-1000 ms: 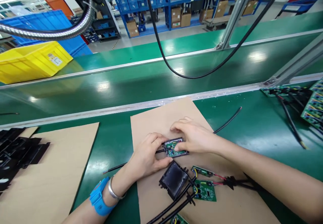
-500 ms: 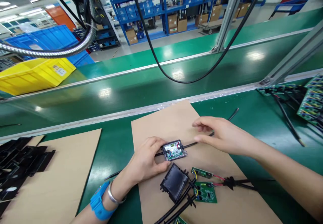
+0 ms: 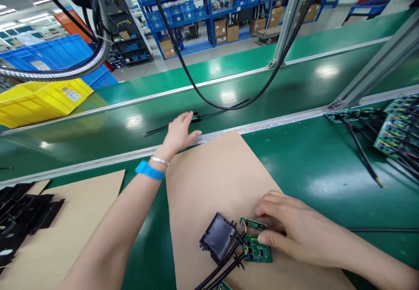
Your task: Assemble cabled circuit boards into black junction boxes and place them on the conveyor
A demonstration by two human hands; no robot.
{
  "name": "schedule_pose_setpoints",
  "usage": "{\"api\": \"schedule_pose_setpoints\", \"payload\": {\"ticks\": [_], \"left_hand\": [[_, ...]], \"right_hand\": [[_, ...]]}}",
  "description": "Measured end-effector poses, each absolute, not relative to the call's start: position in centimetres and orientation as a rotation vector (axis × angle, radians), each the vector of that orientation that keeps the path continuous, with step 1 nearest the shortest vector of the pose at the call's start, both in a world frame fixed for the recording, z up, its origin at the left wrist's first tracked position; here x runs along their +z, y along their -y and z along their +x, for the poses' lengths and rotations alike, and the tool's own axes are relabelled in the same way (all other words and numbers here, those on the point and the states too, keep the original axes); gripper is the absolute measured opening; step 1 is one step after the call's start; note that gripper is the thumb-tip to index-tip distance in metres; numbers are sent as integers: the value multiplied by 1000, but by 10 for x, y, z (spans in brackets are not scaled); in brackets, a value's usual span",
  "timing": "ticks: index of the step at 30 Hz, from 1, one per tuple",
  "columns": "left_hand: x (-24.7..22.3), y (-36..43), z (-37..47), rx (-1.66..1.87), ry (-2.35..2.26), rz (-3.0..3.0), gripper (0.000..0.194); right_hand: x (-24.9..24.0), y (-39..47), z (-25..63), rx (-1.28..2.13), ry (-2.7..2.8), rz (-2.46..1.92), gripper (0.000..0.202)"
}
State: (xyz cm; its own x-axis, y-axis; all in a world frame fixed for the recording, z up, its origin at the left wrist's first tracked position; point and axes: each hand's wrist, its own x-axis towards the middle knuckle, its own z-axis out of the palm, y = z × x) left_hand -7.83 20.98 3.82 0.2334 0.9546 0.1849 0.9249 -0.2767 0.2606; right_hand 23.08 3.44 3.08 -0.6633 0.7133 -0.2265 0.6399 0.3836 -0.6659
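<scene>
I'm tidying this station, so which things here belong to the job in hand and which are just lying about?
Likely in the job:
wired unit by the left hand
green boards at the right hand
open black case
cardboard under boards and case

Apparently just lying about:
yellow bin
blue bin
hanging black cable

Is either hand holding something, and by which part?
The left hand looks open at the cabled unit, with no grip visible. The right hand is at the red-wired end of the small circuit board; whether it grips cannot be told.
</scene>
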Motion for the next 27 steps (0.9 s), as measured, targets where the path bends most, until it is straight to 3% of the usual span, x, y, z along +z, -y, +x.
{"api": "schedule_pose_setpoints", "payload": {"ticks": [3,6,8,13,17,21,24,27], "left_hand": [[28,-119,-56,411,-1621,2407,40],[20,-28,-44,302,-1415,2289,73],[12,3,-40,325,-1405,2241,68],[-6,-14,-32,557,-1229,2249,46],[10,-25,-24,804,-1307,2113,28],[34,-6,-18,672,-1244,1805,24],[41,0,-18,608,-1436,1829,18],[39,-3,-19,588,-1591,1852,21]], "right_hand": [[24,-27,229,1086,2526,-1276,9],[19,-30,231,1104,2439,-1336,17],[16,-36,234,1132,2366,-1368,21],[16,-45,239,1228,2193,-1396,27],[32,-43,228,1285,2216,-1275,24],[48,-47,205,1247,2245,-1180,17],[53,-53,190,1158,2267,-1214,19],[55,-49,172,789,2421,-1256,17]]}}
